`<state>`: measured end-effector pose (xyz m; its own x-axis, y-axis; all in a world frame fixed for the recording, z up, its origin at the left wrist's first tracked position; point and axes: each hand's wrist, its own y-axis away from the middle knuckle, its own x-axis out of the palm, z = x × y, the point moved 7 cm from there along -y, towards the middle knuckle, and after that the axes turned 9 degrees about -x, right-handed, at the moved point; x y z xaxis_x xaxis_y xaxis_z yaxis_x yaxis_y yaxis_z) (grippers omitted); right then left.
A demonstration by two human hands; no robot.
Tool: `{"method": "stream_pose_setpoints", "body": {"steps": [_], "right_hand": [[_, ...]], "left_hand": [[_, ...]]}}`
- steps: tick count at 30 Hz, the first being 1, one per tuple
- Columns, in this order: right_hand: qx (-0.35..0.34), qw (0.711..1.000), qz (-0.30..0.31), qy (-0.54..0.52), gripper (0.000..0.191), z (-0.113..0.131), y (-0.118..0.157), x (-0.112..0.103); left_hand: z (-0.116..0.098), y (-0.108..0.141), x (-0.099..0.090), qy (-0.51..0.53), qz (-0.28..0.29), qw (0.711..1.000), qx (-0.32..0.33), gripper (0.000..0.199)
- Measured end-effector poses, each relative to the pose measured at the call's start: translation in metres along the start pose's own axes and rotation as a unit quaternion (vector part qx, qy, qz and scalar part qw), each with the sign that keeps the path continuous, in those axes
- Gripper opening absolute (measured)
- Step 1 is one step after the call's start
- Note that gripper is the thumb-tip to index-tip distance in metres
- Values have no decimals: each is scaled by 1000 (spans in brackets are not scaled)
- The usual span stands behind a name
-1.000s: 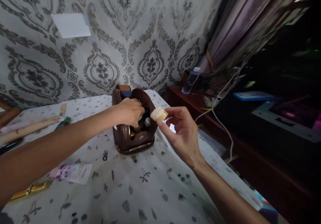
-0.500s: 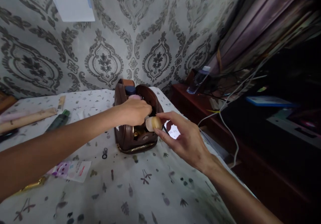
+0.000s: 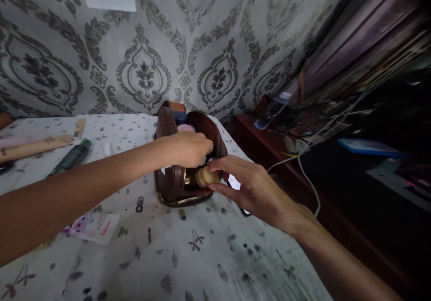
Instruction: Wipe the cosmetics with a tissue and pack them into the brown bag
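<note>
An open brown bag (image 3: pixel 168 187) with a gold zipper sits on the patterned white cloth. My right hand (image 3: pixel 235 175) pinches a small yellowish round container (image 3: pixel 206 177) at the bag's mouth, over its front right part. Reaching into the bag just behind it, my left hand (image 3: pixel 191 149) has its fingers closed; a small pale bit shows under the fingertips, too hidden to make out. A pink item (image 3: pixel 186 128) and a dark blue item (image 3: pixel 180 117) are inside the bag at the back.
On the left lie a dark green tube (image 3: pixel 72 156), a beige tube (image 3: pixel 79 128) and a white-and-purple packet (image 3: pixel 96 227). A lit phone (image 3: pixel 234 182) is partly behind my right hand. A clear bottle (image 3: pixel 271 111) stands on the dark red furniture (image 3: pixel 247 135), near white cables.
The yellowish container has gone lower into the bag's opening with my right hand. My left hand is still in the bag. The whole view has shifted slightly.
</note>
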<state>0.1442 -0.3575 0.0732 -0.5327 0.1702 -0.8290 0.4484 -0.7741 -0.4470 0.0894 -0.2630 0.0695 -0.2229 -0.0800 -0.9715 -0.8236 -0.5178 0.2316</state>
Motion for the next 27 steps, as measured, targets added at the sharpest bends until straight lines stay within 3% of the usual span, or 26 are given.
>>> {"method": "stream_pose_setpoints", "body": {"steps": [6,18,24,27], "right_hand": [[-30,998,35,33,14,1,-8,13],[-61,989,132,40,32,-2,-20,38],[-83,984,139,78,30,6,-22,35],[-85,989,102,63,27,11,-18,24]], "left_hand": [[2,-4,1,27,-9,999,32,19],[2,-5,1,29,25,999,29,23],[0,-1,-1,-2,29,999,31,25],[-2,3,-4,-17,24,999,43,24]]}}
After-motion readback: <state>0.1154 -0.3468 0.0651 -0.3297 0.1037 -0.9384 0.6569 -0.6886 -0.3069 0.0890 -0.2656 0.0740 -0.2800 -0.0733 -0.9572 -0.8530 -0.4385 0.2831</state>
